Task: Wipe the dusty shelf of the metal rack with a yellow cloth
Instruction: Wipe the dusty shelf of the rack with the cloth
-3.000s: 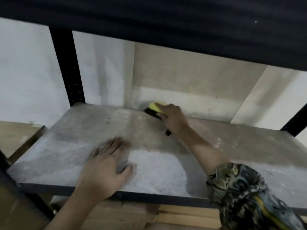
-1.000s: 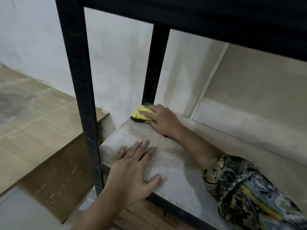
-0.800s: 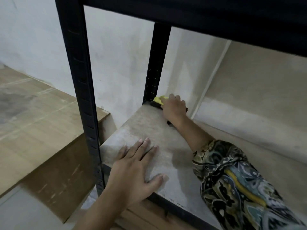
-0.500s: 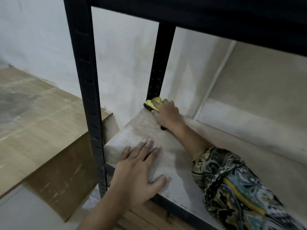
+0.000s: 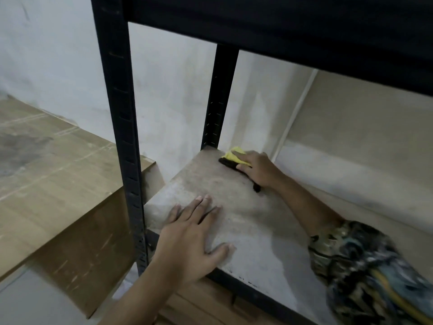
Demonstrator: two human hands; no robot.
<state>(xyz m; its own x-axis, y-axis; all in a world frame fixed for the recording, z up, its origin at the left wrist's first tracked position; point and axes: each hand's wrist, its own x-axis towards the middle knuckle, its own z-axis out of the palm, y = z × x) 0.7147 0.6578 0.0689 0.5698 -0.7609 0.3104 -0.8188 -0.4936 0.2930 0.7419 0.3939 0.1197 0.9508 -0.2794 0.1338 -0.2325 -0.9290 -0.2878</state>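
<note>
The dusty grey shelf (image 5: 234, 198) of the black metal rack fills the middle of the head view. My right hand (image 5: 259, 168) presses a yellow cloth (image 5: 234, 156) with a dark underside flat onto the shelf near its far left corner, beside the rear post (image 5: 219, 99). Most of the cloth is hidden under the palm and fingers. My left hand (image 5: 194, 240) rests flat on the shelf's front left part with fingers spread and holds nothing.
The rack's front post (image 5: 121, 137) stands left of my left hand, and a dark upper shelf (image 5: 281, 24) hangs overhead. A wooden box (image 5: 58, 179) sits to the left of the rack. A white wall (image 5: 168, 90) and beige boards (image 5: 363, 137) back the shelf.
My right hand slid the cloth a little away from the rear post along the back edge. The left hand stayed flat in place. Three seconds ago the cloth was farther right on the shelf.
</note>
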